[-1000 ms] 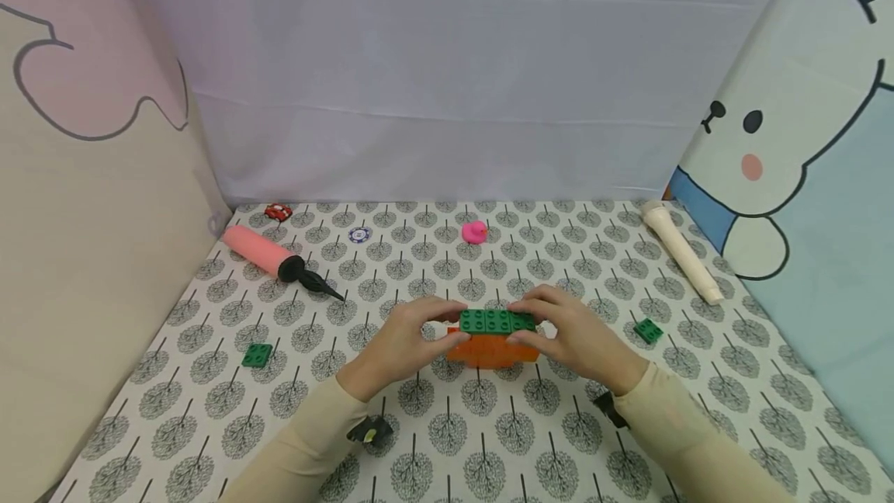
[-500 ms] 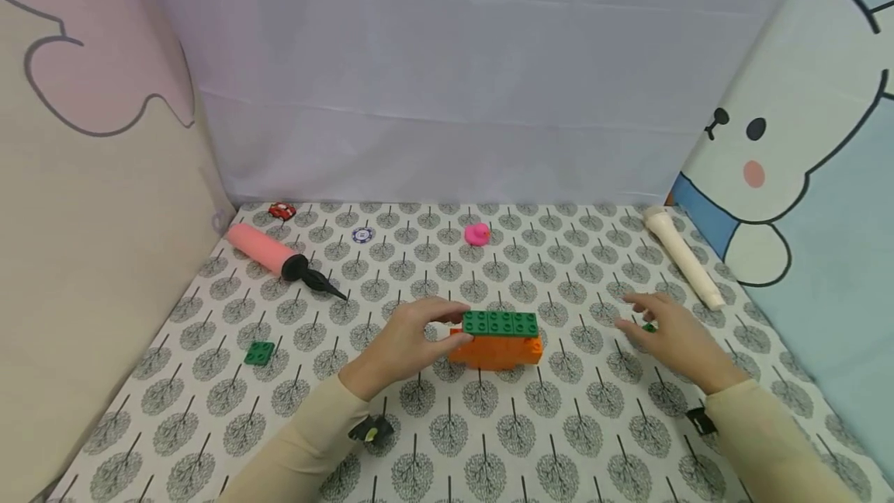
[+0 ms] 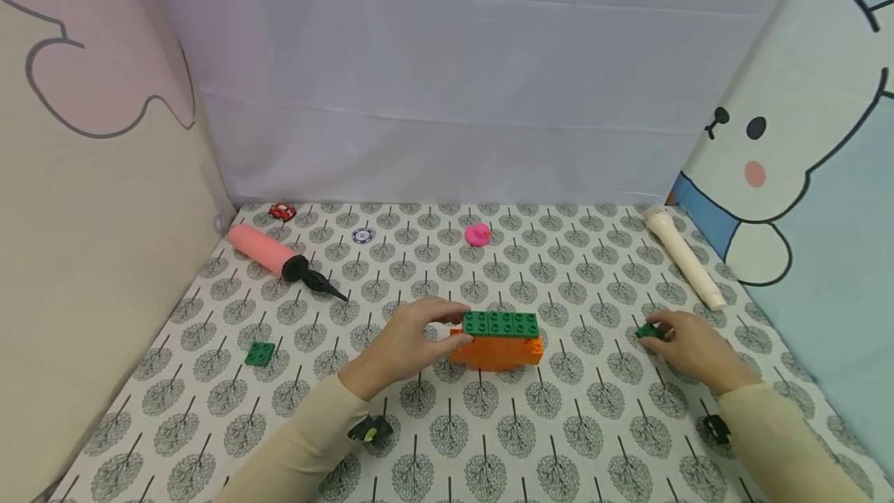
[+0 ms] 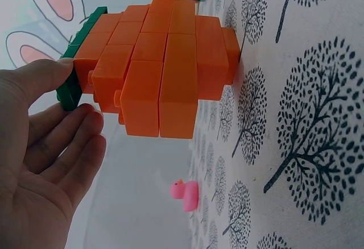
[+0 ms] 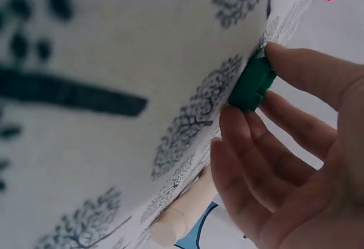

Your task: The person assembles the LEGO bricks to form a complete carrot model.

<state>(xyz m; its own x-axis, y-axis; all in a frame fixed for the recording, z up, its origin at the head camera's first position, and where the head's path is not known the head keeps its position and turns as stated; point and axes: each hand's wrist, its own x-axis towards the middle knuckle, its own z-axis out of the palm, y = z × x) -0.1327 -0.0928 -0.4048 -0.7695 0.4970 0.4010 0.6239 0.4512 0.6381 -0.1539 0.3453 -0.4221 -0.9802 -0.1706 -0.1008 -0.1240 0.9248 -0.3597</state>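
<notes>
A stepped structure of orange toy bricks (image 3: 494,352) stands mid-table, with a row of green bricks (image 3: 500,324) along its top. My left hand (image 3: 407,338) pinches the left end of that green row between thumb and fingertips, as the left wrist view shows from the side. Out to the right, my right hand (image 3: 693,349) pinches a small green toy brick (image 5: 250,84) by its sides, low at the tablecloth. Its fingers partly cover the brick in the head view. Another green brick (image 3: 259,354) lies alone on the left, studs up.
Behind the structure sits a pink rubber duck (image 3: 478,235). Far left are a pink air pump (image 3: 261,248) with a black nozzle, a red toy car (image 3: 282,211) and a poker chip (image 3: 362,235). A cream tube (image 3: 684,258) lies at right. Fabric walls enclose the back and sides.
My right hand has let go of the green top's right end, moved right and taken hold of the loose green brick. My left hand stays at the structure.
</notes>
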